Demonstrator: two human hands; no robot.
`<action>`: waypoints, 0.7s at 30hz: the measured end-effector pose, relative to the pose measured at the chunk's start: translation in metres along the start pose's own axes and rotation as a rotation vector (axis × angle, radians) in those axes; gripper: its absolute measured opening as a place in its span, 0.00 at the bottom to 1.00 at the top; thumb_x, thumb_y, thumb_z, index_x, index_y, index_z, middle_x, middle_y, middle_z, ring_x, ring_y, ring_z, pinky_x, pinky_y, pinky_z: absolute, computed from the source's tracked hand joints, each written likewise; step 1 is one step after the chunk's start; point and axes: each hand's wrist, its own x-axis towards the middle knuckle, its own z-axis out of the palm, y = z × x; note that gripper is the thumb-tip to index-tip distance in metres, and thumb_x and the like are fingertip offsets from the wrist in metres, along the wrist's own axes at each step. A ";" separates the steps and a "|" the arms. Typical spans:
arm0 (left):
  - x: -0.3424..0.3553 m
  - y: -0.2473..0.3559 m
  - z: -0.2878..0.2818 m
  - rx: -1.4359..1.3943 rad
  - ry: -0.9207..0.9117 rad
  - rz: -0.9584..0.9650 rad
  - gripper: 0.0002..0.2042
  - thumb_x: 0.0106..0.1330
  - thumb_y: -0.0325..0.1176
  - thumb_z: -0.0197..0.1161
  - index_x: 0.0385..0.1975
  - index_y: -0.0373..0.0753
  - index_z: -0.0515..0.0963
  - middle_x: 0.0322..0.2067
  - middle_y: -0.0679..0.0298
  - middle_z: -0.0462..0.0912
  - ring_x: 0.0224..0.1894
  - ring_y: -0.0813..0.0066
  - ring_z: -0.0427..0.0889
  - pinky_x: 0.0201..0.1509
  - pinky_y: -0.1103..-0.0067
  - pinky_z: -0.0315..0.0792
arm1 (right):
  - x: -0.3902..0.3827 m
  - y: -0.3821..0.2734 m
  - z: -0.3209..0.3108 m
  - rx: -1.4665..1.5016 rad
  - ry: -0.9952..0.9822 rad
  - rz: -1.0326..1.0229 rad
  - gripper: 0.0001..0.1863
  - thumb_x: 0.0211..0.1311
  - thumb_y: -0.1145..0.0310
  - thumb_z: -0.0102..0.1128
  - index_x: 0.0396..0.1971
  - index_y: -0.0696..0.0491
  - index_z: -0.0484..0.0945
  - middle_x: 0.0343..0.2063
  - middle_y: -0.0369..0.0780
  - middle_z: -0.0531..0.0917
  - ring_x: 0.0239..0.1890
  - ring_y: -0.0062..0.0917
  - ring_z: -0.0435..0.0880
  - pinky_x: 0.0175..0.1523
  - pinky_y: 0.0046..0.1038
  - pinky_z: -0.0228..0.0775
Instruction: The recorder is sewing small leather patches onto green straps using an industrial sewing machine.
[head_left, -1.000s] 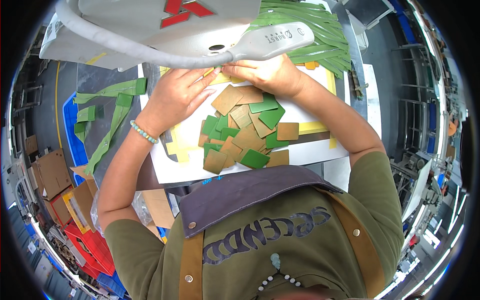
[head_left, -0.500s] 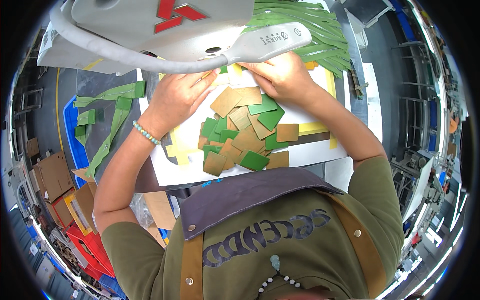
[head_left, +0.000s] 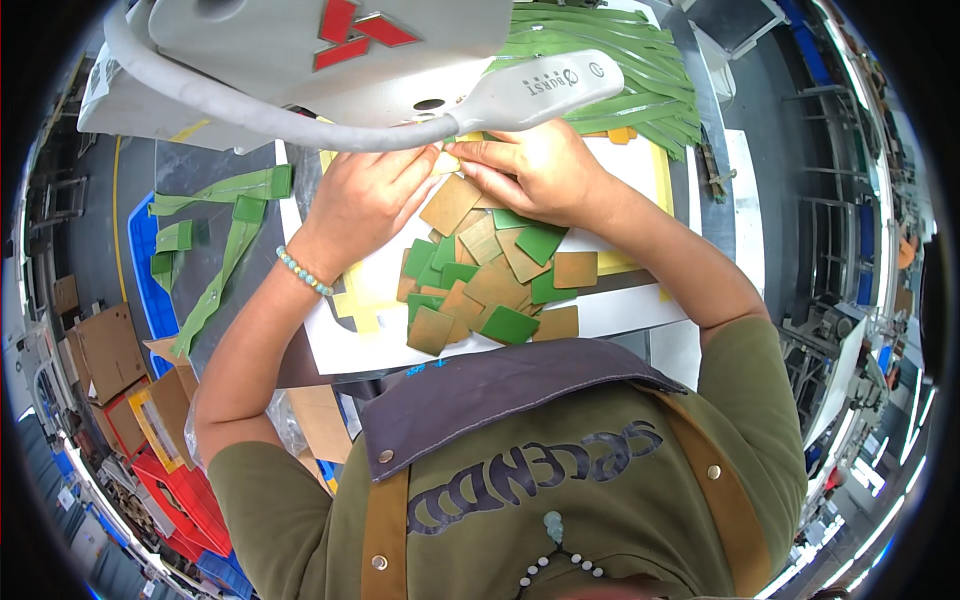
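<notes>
My left hand (head_left: 365, 195) and my right hand (head_left: 540, 172) meet under the white lamp head (head_left: 545, 90), fingertips pinched close together. What they hold is small and partly hidden by the fingers and the lamp; a pale yellow patch shows there. Just below my hands lies a loose pile of rounded-corner flat pieces, some with the tan side up, such as the tan piece (head_left: 450, 204), others green, such as the green piece (head_left: 510, 324). My right fingers hang over the pile's upper edge.
A grey machine head (head_left: 330, 70) with a flexible lamp arm (head_left: 260, 125) overhangs the table. Long green strips (head_left: 620, 80) are heaped at the far right; more green strips (head_left: 225, 265) lie at the left. A blue bin (head_left: 150, 270) and cardboard boxes (head_left: 110, 350) stand beyond the left edge.
My right hand has moved left and slightly nearer, so its fingertips now meet those of my left hand. My left hand has shifted slightly right. The pile looks unchanged.
</notes>
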 end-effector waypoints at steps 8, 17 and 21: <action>-0.012 -0.001 -0.006 -0.073 -0.049 -0.037 0.18 0.64 0.29 0.72 0.53 0.34 0.85 0.58 0.60 0.87 0.56 0.58 0.85 0.59 0.65 0.78 | 0.000 0.006 0.001 -0.017 0.002 -0.034 0.12 0.60 0.66 0.72 0.43 0.52 0.90 0.49 0.38 0.87 0.55 0.36 0.83 0.62 0.41 0.74; -0.003 0.001 -0.009 -0.023 -0.065 0.070 0.18 0.64 0.23 0.66 0.54 0.32 0.83 0.60 0.57 0.86 0.61 0.58 0.84 0.62 0.65 0.78 | 0.003 0.009 -0.005 0.019 -0.037 -0.047 0.14 0.62 0.65 0.72 0.46 0.52 0.90 0.48 0.37 0.88 0.56 0.35 0.84 0.63 0.40 0.74; 0.000 0.004 -0.009 0.012 -0.062 0.055 0.18 0.63 0.24 0.64 0.54 0.32 0.83 0.58 0.57 0.87 0.59 0.59 0.85 0.61 0.66 0.78 | 0.000 0.011 -0.009 0.088 -0.078 -0.024 0.14 0.62 0.66 0.72 0.47 0.51 0.89 0.51 0.37 0.87 0.57 0.35 0.83 0.63 0.41 0.74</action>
